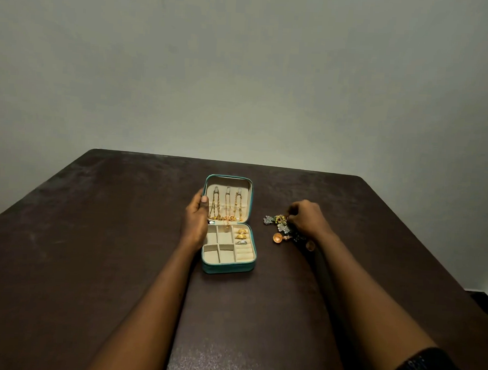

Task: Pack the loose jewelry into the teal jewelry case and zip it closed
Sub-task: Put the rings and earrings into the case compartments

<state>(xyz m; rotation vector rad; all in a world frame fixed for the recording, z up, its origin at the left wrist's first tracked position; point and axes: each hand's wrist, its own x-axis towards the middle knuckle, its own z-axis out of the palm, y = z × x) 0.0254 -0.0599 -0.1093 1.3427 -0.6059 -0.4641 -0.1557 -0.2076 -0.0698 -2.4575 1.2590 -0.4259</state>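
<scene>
On the bench [93,233] the case [227,269] lies open, chains [227,209] and rings [241,234] already in. The left hand [194,219] grips its lid [244,202]. The right hand [306,219] curls into the loose jewelry [277,223] beside it, though I cannot tell if it holds anything. Packing is under way. Next, pinch one piece and carry it to a free compartment.

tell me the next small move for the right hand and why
Probably lift one piece from the loose jewelry and carry it left to an empty square compartment. The right hand has its fingertips curled at the pile and seems to pinch a piece. The teal jewelry case lies open with its square compartments bare, and the left hand grips its lid edge, steadying it.
</scene>
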